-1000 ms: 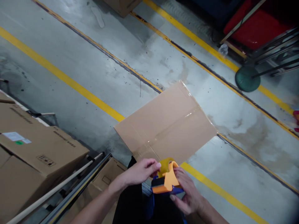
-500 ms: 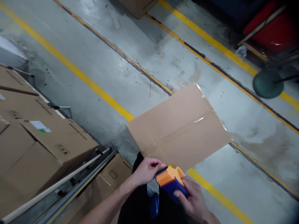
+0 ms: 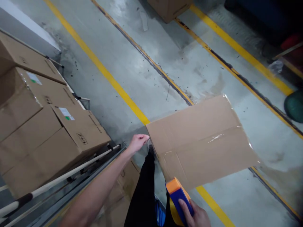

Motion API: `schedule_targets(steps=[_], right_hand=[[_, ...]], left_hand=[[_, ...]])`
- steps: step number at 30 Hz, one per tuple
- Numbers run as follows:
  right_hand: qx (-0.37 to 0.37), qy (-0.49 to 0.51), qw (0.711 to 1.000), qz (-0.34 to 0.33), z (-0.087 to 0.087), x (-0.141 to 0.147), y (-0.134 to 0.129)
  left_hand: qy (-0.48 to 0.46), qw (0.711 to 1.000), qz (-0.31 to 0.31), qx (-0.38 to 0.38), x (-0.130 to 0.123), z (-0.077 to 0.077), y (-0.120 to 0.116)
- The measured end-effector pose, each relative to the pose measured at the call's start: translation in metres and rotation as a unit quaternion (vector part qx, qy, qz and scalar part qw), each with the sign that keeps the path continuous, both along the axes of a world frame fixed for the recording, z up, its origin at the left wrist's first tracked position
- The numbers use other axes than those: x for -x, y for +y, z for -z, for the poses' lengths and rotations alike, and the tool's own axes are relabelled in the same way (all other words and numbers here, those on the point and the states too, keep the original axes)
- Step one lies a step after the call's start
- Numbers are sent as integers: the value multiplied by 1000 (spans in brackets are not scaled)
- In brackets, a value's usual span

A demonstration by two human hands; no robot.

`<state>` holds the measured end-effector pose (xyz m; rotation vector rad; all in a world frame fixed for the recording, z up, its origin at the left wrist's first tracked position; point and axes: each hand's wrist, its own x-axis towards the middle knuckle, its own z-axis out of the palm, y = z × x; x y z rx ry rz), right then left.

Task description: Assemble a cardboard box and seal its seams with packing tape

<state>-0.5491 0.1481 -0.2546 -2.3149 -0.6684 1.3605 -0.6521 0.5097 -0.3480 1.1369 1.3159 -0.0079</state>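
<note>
My right hand (image 3: 196, 215) grips an orange and blue tape dispenser (image 3: 181, 200) at the lower middle, its orange end pointing up and left. My left hand (image 3: 138, 143) is stretched forward with thumb and fingers pinched together, beside the left corner of a brown cardboard piece (image 3: 201, 138). A faint shiny, clear patch shows just under those fingertips; whether it is tape I cannot tell. Clear tape glints along the cardboard's middle seam and its far right edge. The dispenser's orange end overlaps the cardboard's near edge in view; contact cannot be made out.
Cardboard boxes (image 3: 47, 132) are stacked at the left behind a white tubular rail (image 3: 56, 181). Another box (image 3: 169, 8) stands on the floor at the top. Yellow lines (image 3: 113, 82) cross the grey floor. A round green base (image 3: 294, 105) lies at the right edge.
My left hand has left the front of the tape dispenser and moved up and left to the cardboard's corner. The dispenser, in my right hand, is lower in view. The whole view has shifted.
</note>
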Motion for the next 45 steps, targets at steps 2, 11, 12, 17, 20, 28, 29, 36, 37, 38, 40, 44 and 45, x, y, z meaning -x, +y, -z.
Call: schedule_targets(steps=[2,11,12,17,20,28,29,36,37,38,40,44,45], right_hand=[[15,-9,1000,11,6,8,26],[91,241,953,157,19,-14,100],[86,239,952,169,21,-23,98],[66,158,959,224,44,-70,84],[82,151,959,225,61,-93,76],[81,196,960,181,69,-117,66],[83,182,966,164,65,-117,68],[84,39,991,96,53,-94,68],[80,26,992,92,55,-93,65],[74,11,993,88,57,-94,61],[58,-43,994,83,60,-98,54],[-12,-305,950,69,57,-101,43],[-42,-350,934,47,56,-96,42]], left_hand=[[-7,999,-14,-40,-1,18,27],[-35,989,-88,-111,-15,52,60],[-39,989,-98,-105,-16,54,60],[-48,987,-124,-94,-25,62,54],[-42,986,-122,-103,-30,59,47],[-8,986,-111,-124,-38,52,38],[-8,986,-112,-125,-39,53,38],[-7,983,-129,-129,-40,57,37],[-8,983,-131,-129,-40,57,37],[-9,983,-133,-129,-41,57,37],[-12,983,-134,-125,-42,57,38],[-15,984,-133,-120,-43,58,41],[-15,984,-132,-121,-42,58,41]])
